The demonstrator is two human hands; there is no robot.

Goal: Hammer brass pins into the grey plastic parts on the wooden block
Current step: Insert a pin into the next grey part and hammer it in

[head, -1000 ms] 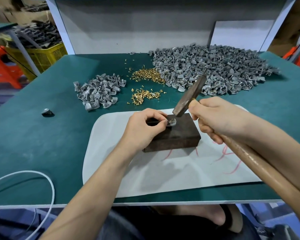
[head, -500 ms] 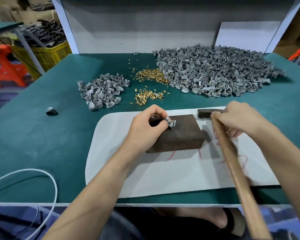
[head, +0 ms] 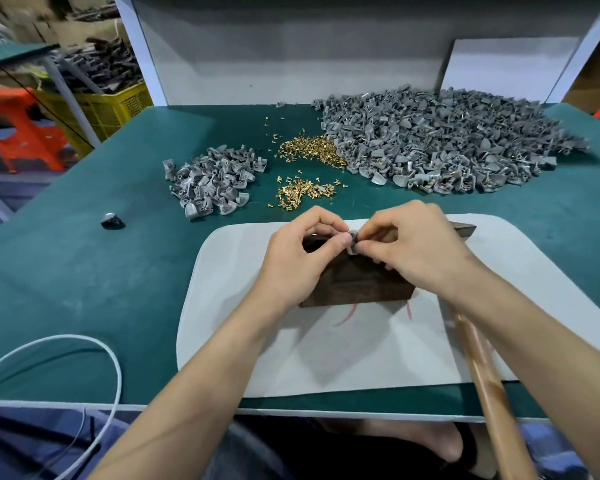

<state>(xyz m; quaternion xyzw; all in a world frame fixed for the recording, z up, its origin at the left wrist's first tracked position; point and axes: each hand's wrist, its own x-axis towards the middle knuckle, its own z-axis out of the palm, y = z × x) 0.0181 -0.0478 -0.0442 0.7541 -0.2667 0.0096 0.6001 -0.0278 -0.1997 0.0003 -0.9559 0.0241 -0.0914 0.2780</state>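
Observation:
A dark wooden block [head: 361, 285] sits on a pale mat [head: 326, 355]. Above its top, my left hand [head: 300, 258] and my right hand [head: 414, 251] meet, both pinching one small grey plastic part [head: 352, 241] between thumb and fingertips. The hammer lies on the mat to the right, its dark head [head: 463, 230] just behind my right hand and its wooden handle [head: 478, 368] running toward me under my right forearm. Two small heaps of brass pins [head: 302, 194] lie beyond the mat. Whether a pin sits in the part is hidden by my fingers.
A big heap of grey parts [head: 440, 150] covers the back right of the green table [head: 84, 271]. A smaller heap of grey parts [head: 212, 181] lies at centre left, a lone part [head: 111, 220] further left. A white cable [head: 94, 355] loops over the front-left edge.
My right hand swung the hammer down, laid it on the mat to the right of the block, let go, and came over to pinch the grey part that my left hand holds.

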